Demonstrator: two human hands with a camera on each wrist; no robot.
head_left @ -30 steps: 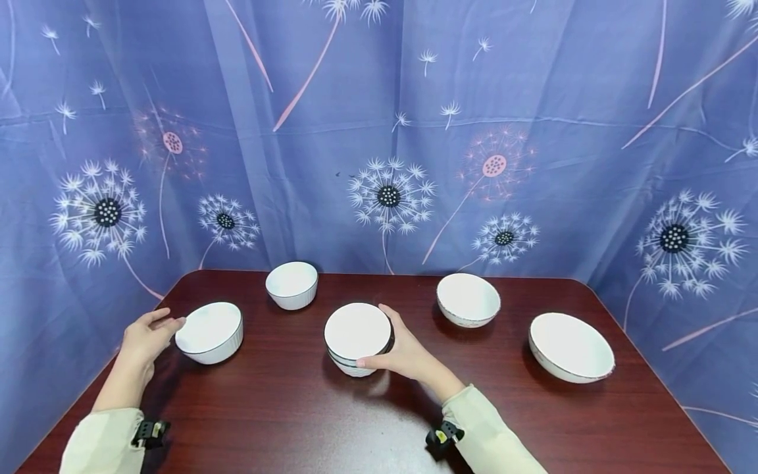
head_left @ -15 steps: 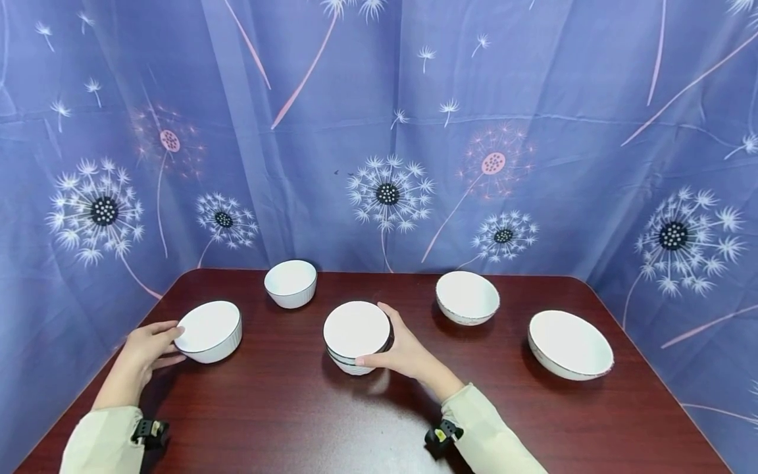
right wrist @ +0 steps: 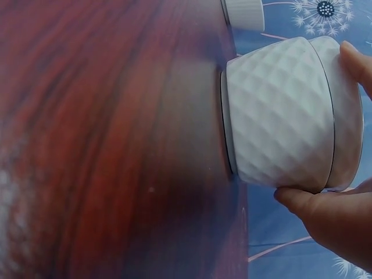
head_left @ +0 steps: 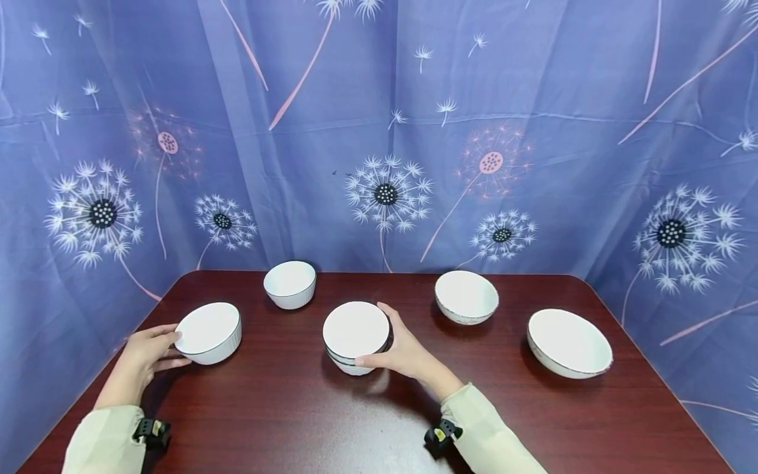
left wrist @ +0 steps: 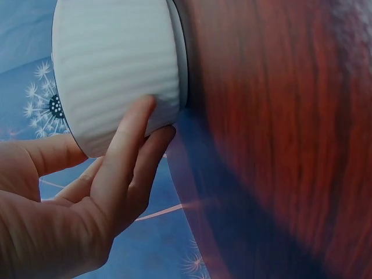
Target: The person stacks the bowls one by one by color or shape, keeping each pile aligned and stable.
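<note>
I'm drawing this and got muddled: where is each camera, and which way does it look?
Head: on the head, looking forward and down at the table, bowls and curtain; left hand, right hand and sleeves show.
Left wrist: on that wrist, facing the ribbed bowl; the left hand shows.
Right wrist: on that wrist, facing the stack; part of the right hand shows.
Head and right wrist share the stack.

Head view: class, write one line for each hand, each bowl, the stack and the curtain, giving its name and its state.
Left hand, grips left bowl
Right hand, grips stack
Left bowl, mouth up, held
Stack, bowls nested, mouth up, held
Rear left bowl, mouth up, untouched
Rear right bowl, mouth up, untouched
Right bowl, mouth up, untouched
Curtain, hanging
</note>
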